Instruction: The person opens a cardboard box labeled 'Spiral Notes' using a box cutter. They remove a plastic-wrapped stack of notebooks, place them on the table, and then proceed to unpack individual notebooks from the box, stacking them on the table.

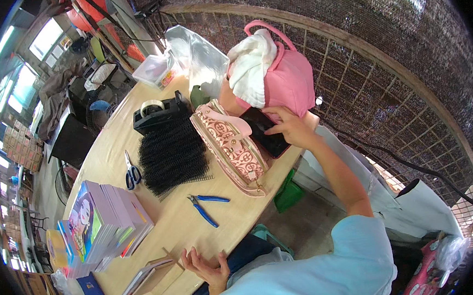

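black phone in right hand, patterned purse

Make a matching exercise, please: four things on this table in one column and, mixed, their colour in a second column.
Things:
1. scissors
2. tape dispenser
3. bag with a white cloth
4. pliers

Colours:
A. pink
B. blue handles, lying beside the black wire coils
C. black
D. blue handles, lying nearest the person

Pairs: 1-B, 2-C, 3-A, 4-D

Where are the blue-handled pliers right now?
In the head view, the blue-handled pliers lie on the wooden table near its front edge, just below the black wire combs, left of the patterned pink purse and above the left hand.
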A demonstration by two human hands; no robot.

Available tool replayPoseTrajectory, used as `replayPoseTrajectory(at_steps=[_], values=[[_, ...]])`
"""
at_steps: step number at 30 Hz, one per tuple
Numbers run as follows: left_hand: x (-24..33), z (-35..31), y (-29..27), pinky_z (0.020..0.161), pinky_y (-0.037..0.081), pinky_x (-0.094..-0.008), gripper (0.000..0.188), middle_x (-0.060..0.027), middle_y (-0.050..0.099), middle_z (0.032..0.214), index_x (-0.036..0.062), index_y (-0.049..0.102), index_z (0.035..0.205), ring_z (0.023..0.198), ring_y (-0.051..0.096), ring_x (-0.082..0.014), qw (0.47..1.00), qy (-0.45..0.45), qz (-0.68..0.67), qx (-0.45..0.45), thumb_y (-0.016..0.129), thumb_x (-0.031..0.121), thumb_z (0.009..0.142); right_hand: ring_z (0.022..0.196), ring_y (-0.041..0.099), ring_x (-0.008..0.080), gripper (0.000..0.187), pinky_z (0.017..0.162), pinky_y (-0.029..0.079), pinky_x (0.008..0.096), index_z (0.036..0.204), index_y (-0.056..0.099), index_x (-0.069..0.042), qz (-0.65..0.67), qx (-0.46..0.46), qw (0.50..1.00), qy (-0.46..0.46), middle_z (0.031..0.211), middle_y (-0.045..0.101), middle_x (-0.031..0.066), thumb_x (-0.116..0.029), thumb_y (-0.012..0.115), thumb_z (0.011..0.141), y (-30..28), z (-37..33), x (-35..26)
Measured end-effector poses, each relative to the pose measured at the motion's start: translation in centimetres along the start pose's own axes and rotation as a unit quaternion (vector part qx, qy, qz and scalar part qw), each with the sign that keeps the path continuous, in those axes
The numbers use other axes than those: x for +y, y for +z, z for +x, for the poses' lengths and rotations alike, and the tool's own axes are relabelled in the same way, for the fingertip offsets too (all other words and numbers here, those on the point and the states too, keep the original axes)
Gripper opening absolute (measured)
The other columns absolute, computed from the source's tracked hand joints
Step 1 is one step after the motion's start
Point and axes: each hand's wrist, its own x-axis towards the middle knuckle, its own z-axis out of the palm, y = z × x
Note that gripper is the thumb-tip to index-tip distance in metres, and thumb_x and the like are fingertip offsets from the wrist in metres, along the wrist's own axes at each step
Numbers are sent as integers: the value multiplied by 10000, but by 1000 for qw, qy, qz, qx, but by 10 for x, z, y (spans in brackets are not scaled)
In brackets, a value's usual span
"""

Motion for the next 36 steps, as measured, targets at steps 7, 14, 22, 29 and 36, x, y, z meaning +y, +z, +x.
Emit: replayPoseTrajectory(at_steps=[7,14,22,29,36], values=[[-5,0,0,852,429,-391,717,-238,233,1368,17,361,1317,1180,371,-360,1000,19,-12,12,711,210,722,1263,395,312,459,1048,324,366,886,738,-121,0,-38,999,-17,1311,462,150,119,539,548,-13,-20,1],[-5,-1,-2,870,425,-434,701,-258,249,1352,6,368,1308,1127,407,-384,999,20,-10,32,700,201,723,1213,459,306,397,1014,388,369,927,731,-117,71,37,997,-8,1282,482,156,131,550,675,-5,-13,9],[-14,-4,-2,877,430,-430,735,-236,198,1382,54,342,1339,1245,288,-393,999,19,-31,27,693,152,702,1125,539,280,383,969,416,321,981,697,-62,91,117,989,29,1189,559,155,141,484,736,-7,-11,1],[-12,-1,-5,837,433,-395,727,-224,214,1382,52,346,1339,1241,300,-368,999,23,-20,35,680,136,700,1092,567,244,431,888,453,302,1019,667,-24,16,137,987,78,1185,564,152,164,421,719,-7,-16,-8],[-13,-1,-2,825,421,-378,721,-213,206,1385,53,343,1340,1249,293,-354,999,19,-30,36,677,131,706,1028,598,249,281,841,495,307,954,669,3,51,132,990,29,1171,565,142,126,545,733,-8,-31,-5]])
